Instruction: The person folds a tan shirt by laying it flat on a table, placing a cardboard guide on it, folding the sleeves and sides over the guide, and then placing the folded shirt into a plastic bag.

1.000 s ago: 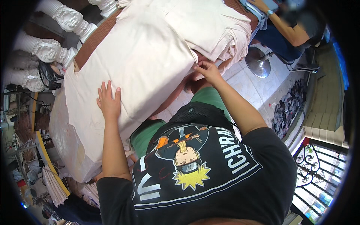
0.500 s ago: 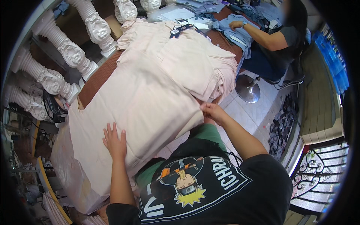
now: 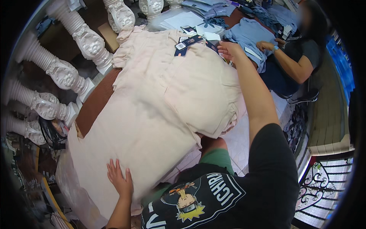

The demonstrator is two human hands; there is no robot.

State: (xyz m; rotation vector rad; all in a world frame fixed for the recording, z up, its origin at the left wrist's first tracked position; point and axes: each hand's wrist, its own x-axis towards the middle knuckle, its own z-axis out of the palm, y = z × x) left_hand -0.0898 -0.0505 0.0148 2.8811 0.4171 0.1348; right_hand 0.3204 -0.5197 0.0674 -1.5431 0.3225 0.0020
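A pale pink garment [image 3: 133, 110] lies spread over the covered table in front of me. On its near left part rests my left hand [image 3: 121, 179], flat with the fingers spread. Beyond it is a stack of similar pale pink garments [image 3: 206, 89], with dark blue hang tags [image 3: 188, 44] on its far end. My right hand [image 3: 230, 51] reaches over that far end, close beside the tags. Its fingers are loosely bent and partly apart, and I see nothing held in them.
White carved balusters [image 3: 63, 68] line the left side. A seated co-worker [image 3: 301, 57] handles a light blue garment [image 3: 248, 36] at the far right. Folded blue garments [image 3: 207, 7] and white papers [image 3: 183, 20] lie at the back. A brown cover [image 3: 99, 103] shows along the table's left.
My right hand has let go of the pink garment's near right edge and moved far forward to the tags. My left hand stays flat on the cloth. The co-worker's arms have shifted.
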